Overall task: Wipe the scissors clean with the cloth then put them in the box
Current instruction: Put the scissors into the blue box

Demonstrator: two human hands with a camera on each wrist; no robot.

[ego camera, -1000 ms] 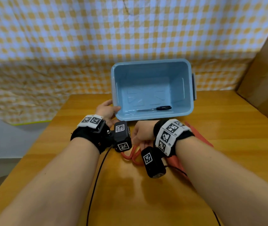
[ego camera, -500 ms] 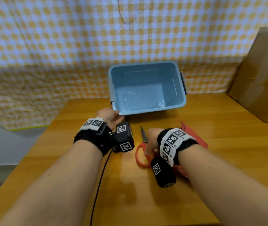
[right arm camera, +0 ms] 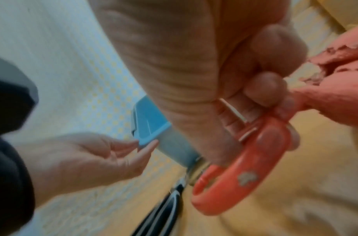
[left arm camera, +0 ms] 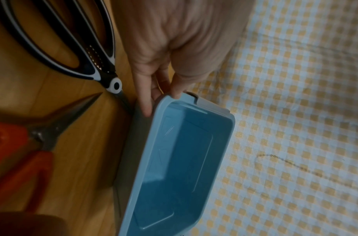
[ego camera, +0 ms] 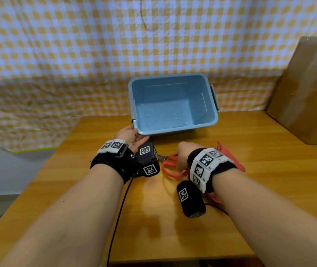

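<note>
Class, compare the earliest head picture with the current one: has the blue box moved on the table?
Yes. The box was tipped toward the camera with its near rim over the left hand; now it sits further back, nearer the checked cloth.

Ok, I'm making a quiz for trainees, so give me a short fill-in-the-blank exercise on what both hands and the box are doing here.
1. The right hand grips the handle of the ____ scissors.
2. The left hand touches a corner of the blue ____.
3. The box holds ____ scissors.
4. The black scissors lie on the ____, beside the box.

Missing words: red; box; no; table
</note>
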